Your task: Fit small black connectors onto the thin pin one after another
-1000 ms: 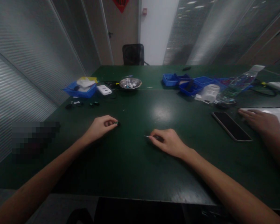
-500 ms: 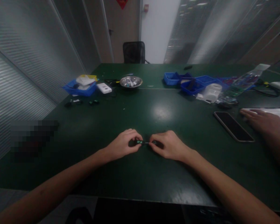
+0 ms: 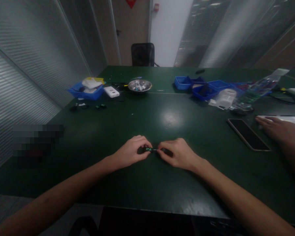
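Note:
Above the near middle of the table, my left hand (image 3: 134, 149) pinches a small black part with a green circuit board (image 3: 148, 149) between thumb and fingertips. Facing it, my right hand (image 3: 177, 152) is closed around a small dark piece (image 3: 163, 149) partly hidden by the fingers. From that piece a thin, light metal-looking tip (image 3: 155, 150) points left and reaches the end of the circuit board part. Whether tip and part are joined or only touching, I cannot tell. Both hands are low over the green table (image 3: 142, 183).
At the back stand a metal bowl (image 3: 140, 90) of small parts, a white device (image 3: 111, 92), and blue bins (image 3: 182, 83) (image 3: 86, 94). A clear bottle (image 3: 260, 88) leans on the right. A phone (image 3: 248, 134) lies near another person's hand (image 3: 280, 128). Small dark parts (image 3: 100, 107) lie left.
The gap between my fingertips has narrowed slightly, with the left hand a little closer to the right. Both grips look the same; the whole view has shifted slightly.

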Demonstrator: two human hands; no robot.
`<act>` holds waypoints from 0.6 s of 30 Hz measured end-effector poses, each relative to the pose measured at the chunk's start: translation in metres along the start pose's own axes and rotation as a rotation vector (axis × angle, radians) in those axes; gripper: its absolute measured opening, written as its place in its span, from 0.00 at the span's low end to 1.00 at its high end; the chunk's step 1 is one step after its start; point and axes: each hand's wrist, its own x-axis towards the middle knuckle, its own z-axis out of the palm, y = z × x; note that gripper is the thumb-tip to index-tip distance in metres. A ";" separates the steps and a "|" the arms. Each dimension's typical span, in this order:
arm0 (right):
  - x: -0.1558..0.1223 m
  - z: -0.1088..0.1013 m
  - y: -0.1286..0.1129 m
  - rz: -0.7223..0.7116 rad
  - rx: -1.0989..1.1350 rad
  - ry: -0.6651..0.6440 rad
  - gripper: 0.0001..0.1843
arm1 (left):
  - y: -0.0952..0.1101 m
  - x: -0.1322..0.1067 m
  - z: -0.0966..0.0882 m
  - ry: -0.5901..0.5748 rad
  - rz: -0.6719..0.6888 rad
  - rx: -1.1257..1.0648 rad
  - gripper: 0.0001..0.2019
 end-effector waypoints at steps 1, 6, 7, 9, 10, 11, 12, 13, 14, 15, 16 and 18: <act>0.000 0.000 0.000 0.000 -0.005 0.001 0.12 | 0.000 0.000 0.000 0.001 0.000 0.002 0.08; 0.003 0.004 -0.004 -0.003 -0.016 0.025 0.12 | -0.003 -0.001 0.002 0.014 0.011 0.020 0.08; 0.004 0.006 -0.005 -0.005 -0.013 0.036 0.13 | -0.003 -0.001 0.002 0.014 0.012 0.019 0.08; 0.006 0.009 -0.009 -0.035 -0.001 0.049 0.13 | -0.003 -0.001 0.002 0.012 0.015 0.012 0.07; 0.007 0.009 -0.010 -0.053 -0.002 0.054 0.13 | -0.002 -0.001 0.002 0.012 0.016 0.009 0.07; 0.008 0.010 -0.011 -0.065 0.001 0.061 0.13 | -0.002 0.000 0.001 0.012 0.015 0.008 0.07; 0.008 0.010 -0.011 -0.065 0.004 0.072 0.13 | -0.002 0.000 0.001 0.012 0.012 0.009 0.07; 0.007 0.009 -0.010 -0.054 0.012 0.076 0.13 | -0.001 0.000 0.001 0.009 0.007 0.011 0.07; 0.006 0.008 -0.008 -0.042 0.021 0.089 0.13 | 0.000 0.000 0.001 0.006 0.003 0.013 0.07; 0.004 0.006 -0.006 -0.028 0.026 0.105 0.13 | 0.001 0.000 0.000 -0.001 0.001 0.015 0.08; 0.003 0.005 -0.003 -0.019 0.031 0.117 0.13 | 0.002 -0.001 -0.001 -0.007 0.004 0.017 0.08; -0.001 0.001 0.002 0.003 0.054 0.135 0.13 | 0.005 -0.005 -0.004 -0.022 0.020 0.018 0.10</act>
